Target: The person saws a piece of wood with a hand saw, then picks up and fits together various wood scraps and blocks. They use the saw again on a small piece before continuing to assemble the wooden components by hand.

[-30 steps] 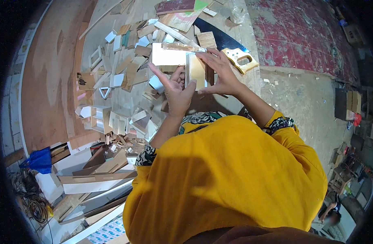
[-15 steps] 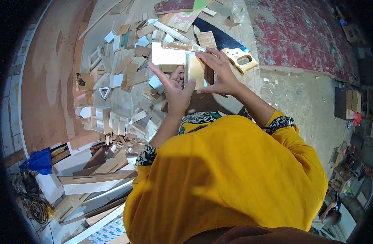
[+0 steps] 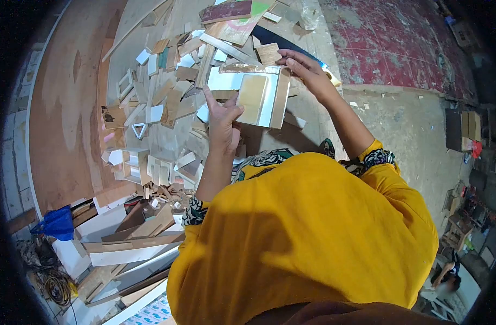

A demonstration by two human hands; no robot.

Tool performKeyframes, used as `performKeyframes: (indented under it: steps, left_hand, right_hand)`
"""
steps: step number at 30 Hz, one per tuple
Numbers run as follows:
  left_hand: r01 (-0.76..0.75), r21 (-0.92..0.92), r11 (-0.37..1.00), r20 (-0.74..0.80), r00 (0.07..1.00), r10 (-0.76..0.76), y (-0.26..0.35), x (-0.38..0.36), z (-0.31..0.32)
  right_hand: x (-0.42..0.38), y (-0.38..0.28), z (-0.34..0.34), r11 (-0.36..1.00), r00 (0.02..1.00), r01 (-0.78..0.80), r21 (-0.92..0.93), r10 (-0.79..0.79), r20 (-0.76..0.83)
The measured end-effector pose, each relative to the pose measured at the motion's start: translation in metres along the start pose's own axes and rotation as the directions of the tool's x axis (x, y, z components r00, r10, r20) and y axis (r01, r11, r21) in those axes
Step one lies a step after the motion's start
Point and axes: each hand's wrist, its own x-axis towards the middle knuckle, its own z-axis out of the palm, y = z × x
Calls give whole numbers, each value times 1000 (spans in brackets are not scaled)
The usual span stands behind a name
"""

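A white and wooden board assembly (image 3: 224,79) is held up above the work surface, with a brown strip along its top and a brown-edged panel at its right. My left hand (image 3: 224,115) grips a small tan wooden block (image 3: 253,98) against the white face, thumb on the block. At the upper right corner of the assembly, my right hand (image 3: 304,67) closes its fingers on the brown-edged panel (image 3: 280,97). Behind my right hand lies a handsaw (image 3: 283,42), its handle mostly hidden.
Many wood offcuts (image 3: 172,100) lie on the work surface left of the assembly. A clear container (image 3: 309,20) stands at the top. Long boards (image 3: 131,246) and a blue bag (image 3: 57,223) are lower left. Another person (image 3: 447,279) is at the far lower right.
The assembly has turned, so its white face and right panel now show. My right hand has moved up to its upper corner, and my left hand has shifted slightly left and down.
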Motion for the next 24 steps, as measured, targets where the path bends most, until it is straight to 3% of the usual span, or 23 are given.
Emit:
performKeyframes:
  steps: [3,5,7,8,10,11,13,14,15,17,18,20,24]
  left_hand:
    - [-11,85,996,-7,1000,11,4,-3,7]
    - [-124,239,963,49,992,115,6,-4,13]
    - [-147,295,944,71,989,132,7,-3,13]
    - [-172,348,922,93,985,148,7,-3,13]
    - [-181,387,904,146,980,134,11,-4,15]
    - [-193,423,885,199,973,117,13,-4,15]
    - [-217,453,865,220,967,127,14,-4,17]
    - [-242,482,842,240,961,138,14,-4,17]
    - [-245,482,841,240,960,142,16,-3,16]
    - [-288,475,832,223,953,203,19,-1,14]
    - [-289,475,831,221,953,206,21,-2,16]
    - [-211,247,946,137,974,181,22,-4,21]
    - [-183,248,951,176,974,141,7,-5,10]
  right_hand:
    - [-7,-6,5,995,999,-31,-99,32,12]
    - [-8,-4,6,998,998,-44,-33,45,32]
    - [-11,-12,10,977,994,107,-183,-99,53]
    - [-12,-16,10,977,994,107,-183,-99,53]
    - [-13,-21,10,987,977,6,-158,28,213]
    - [-12,-19,13,988,977,6,-157,28,213]
    - [-9,-15,21,999,964,-31,14,26,265]
    - [-8,-16,21,984,945,-175,38,157,288]
    - [-9,-12,22,984,944,-173,37,154,291]
    - [-11,0,24,931,950,-275,239,225,216]
    - [-12,-1,27,931,949,-276,238,225,219]
    - [-16,-3,31,911,966,-249,329,208,153]
    - [-18,8,37,905,981,-194,378,183,66]
